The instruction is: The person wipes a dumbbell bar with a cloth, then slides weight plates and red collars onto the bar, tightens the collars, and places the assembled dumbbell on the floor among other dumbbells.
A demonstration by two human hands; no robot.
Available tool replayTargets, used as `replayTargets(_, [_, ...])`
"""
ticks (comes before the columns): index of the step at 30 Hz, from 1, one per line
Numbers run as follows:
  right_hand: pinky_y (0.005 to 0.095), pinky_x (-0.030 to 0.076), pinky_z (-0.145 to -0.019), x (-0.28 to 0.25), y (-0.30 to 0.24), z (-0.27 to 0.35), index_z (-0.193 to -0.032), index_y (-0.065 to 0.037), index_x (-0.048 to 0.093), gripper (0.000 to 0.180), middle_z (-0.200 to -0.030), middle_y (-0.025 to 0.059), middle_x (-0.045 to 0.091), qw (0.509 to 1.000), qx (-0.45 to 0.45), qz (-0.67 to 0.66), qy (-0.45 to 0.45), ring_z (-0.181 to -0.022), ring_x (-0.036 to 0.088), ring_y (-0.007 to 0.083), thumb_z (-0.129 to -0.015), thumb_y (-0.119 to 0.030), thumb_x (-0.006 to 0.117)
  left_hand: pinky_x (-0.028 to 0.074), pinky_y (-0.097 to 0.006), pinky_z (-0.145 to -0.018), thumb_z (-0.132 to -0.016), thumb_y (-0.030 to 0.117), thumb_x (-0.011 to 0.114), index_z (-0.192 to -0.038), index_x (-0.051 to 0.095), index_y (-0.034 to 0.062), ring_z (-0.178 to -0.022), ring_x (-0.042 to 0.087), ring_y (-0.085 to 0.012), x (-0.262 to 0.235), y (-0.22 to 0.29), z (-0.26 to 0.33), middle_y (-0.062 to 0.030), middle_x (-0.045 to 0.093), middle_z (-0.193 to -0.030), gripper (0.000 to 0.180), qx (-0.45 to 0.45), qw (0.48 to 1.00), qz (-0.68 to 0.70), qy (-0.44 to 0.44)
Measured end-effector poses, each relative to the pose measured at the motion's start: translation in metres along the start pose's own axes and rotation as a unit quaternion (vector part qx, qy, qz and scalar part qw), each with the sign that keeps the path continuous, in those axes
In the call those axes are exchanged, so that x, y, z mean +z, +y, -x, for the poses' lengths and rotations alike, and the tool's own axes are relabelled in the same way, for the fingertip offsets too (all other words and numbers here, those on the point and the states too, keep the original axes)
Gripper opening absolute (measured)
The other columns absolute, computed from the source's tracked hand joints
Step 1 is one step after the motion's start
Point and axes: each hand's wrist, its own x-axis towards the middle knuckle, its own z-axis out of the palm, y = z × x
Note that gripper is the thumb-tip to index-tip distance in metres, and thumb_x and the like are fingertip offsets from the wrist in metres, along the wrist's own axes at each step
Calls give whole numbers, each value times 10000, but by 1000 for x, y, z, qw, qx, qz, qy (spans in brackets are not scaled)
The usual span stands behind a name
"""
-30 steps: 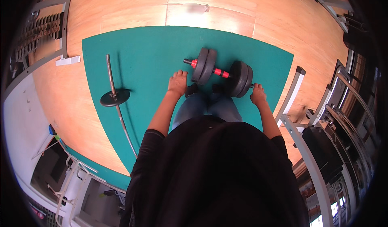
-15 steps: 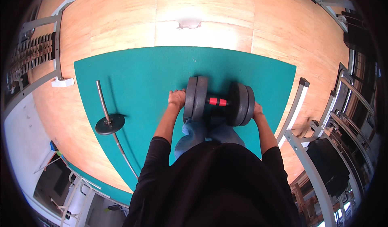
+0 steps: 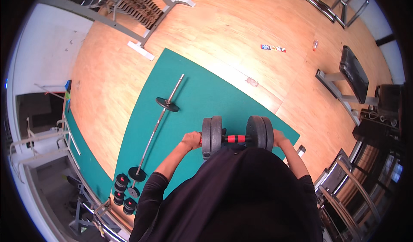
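A dumbbell with thick dark plates and a red-and-black bar (image 3: pixel 233 138) is held level in front of my body, above a green mat (image 3: pixel 206 87). My left hand (image 3: pixel 192 140) is closed at its left end, outside the plates. At the opposite end my right hand (image 3: pixel 280 138) is partly hidden behind the outer plate, its fingers curled against that end. To the left lies a long barbell (image 3: pixel 155 128) with black plates on it, apart from both hands. My black top hides what is below the dumbbell.
Several smaller dumbbells (image 3: pixel 121 181) sit by the barbell's near end. A weight-stack machine (image 3: pixel 142 41) stands far left, and a black padded bench (image 3: pixel 355 74) stands right. A colourful flat strip (image 3: pixel 273 48) and a bottle (image 3: pixel 315 46) are on the wooden floor (image 3: pixel 241 26).
My view has swung left, showing more of the barbell and the smaller dumbbells. My legs are now hidden by my top. Both hands remain at the dumbbell's ends.
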Motion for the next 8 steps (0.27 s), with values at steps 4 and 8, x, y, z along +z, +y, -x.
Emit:
replayTargets(4, [408, 509, -787, -98, -49, 22, -1025, -119, 647, 312, -1017, 167, 651, 984, -117, 133, 18, -960, 618, 331, -745, -256, 632, 513, -420, -778, -749, 313, 675, -1016, 602, 87, -943, 618, -331, -29, 8, 108, -149, 653, -987, 358, -23, 992, 72, 100])
replayTargets(8, [401, 504, -810, -176, -111, 48, -1045, -140, 654, 325, -1047, 168, 644, 953, -226, 197, 47, -966, 619, 327, -754, -283, 635, 510, -445, -733, -743, 217, 623, -860, 636, 78, -892, 608, -368, -18, 28, 209, -190, 643, -889, 183, -51, 963, 161, 208])
